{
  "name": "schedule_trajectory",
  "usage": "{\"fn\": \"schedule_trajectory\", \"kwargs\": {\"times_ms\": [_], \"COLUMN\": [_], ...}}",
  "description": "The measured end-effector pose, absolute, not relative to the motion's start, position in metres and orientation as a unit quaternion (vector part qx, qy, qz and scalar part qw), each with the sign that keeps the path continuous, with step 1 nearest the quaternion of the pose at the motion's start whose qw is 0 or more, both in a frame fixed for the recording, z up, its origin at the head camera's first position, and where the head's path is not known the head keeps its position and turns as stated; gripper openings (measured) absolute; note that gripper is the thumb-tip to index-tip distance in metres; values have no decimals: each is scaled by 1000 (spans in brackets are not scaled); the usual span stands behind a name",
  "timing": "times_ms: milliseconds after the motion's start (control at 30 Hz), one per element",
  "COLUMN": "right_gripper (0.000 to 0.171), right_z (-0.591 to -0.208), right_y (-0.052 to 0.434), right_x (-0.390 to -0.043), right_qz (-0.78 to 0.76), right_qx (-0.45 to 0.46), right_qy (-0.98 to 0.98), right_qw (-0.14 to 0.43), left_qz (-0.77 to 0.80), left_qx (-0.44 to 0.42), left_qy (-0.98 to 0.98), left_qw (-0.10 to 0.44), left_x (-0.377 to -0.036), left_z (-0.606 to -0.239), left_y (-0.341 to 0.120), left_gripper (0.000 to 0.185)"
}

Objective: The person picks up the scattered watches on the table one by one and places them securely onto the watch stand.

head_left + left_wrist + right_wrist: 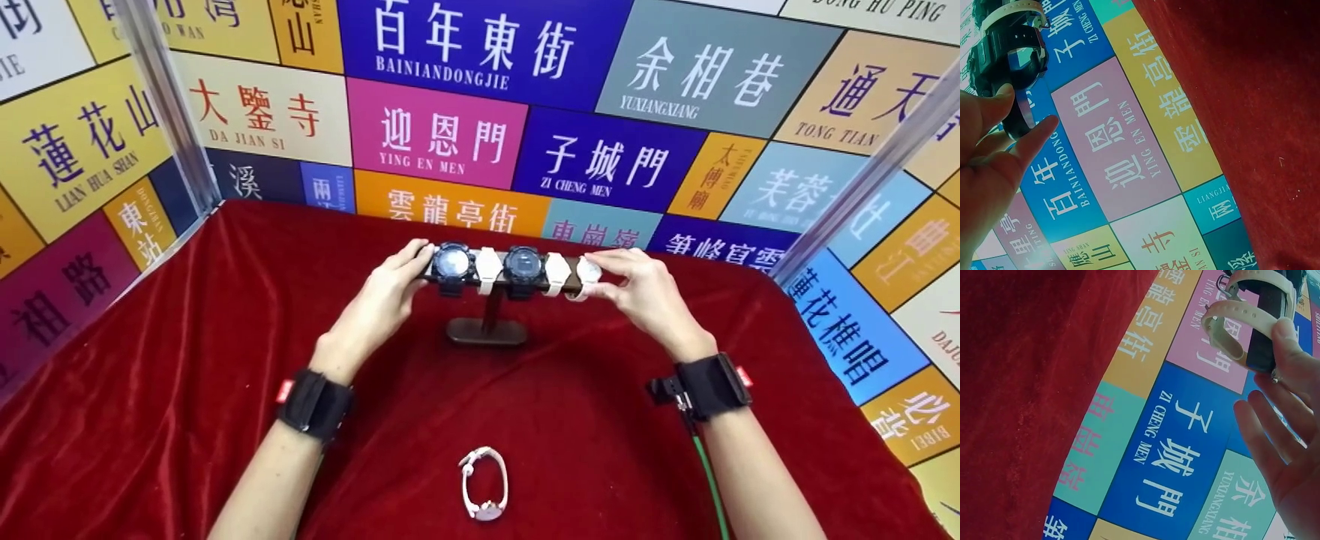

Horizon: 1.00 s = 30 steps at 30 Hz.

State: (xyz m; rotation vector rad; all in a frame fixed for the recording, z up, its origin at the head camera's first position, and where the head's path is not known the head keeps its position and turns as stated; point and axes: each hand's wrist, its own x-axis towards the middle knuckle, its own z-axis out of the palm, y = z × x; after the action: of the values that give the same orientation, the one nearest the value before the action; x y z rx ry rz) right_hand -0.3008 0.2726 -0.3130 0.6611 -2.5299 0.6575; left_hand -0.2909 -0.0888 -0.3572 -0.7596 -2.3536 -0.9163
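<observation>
My left hand [390, 289] rests with nearly straight fingers against the left end of the watch stand [495, 281], touching the outer black watch [453, 266]. My right hand [637, 289] pinches the white watch [588, 276] at the stand's right end between thumb and fingers. The stand sits mid-table [187, 390], its bar running left to right, level, with five watches strapped round it, dials facing up toward me. A loose white watch [484, 484] lies near me, its long axis pointing away.

Loose watch [485, 484] on open cloth [187, 390].
</observation>
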Motion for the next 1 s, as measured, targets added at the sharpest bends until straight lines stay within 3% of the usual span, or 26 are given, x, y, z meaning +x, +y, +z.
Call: {"fn": "schedule_trajectory", "kwargs": {"times_ms": [433, 600, 800, 1000], "right_gripper": [48, 54, 51, 45], "right_z": [-313, -311, -310, -316], "right_y": [265, 256, 240, 224], "right_x": [-299, -286, -251, -207], "right_qz": [232, 191, 145, 108], "right_qx": [246, 243, 343, 456], "right_qy": [-916, -919, -873, -830], "right_qw": [214, 243, 315, 301], "left_qz": [-335, -336, -313, -281], "left_qx": [-284, -279, -271, -260], "left_qy": [-864, -868, -889, -914], "left_qw": [247, 238, 197, 135], "left_x": [-291, -292, -286, -265], "left_z": [-357, -355, -348, -346], "left_y": [-89, -94, -95, -96], "left_gripper": [44, 45, 52, 66]}}
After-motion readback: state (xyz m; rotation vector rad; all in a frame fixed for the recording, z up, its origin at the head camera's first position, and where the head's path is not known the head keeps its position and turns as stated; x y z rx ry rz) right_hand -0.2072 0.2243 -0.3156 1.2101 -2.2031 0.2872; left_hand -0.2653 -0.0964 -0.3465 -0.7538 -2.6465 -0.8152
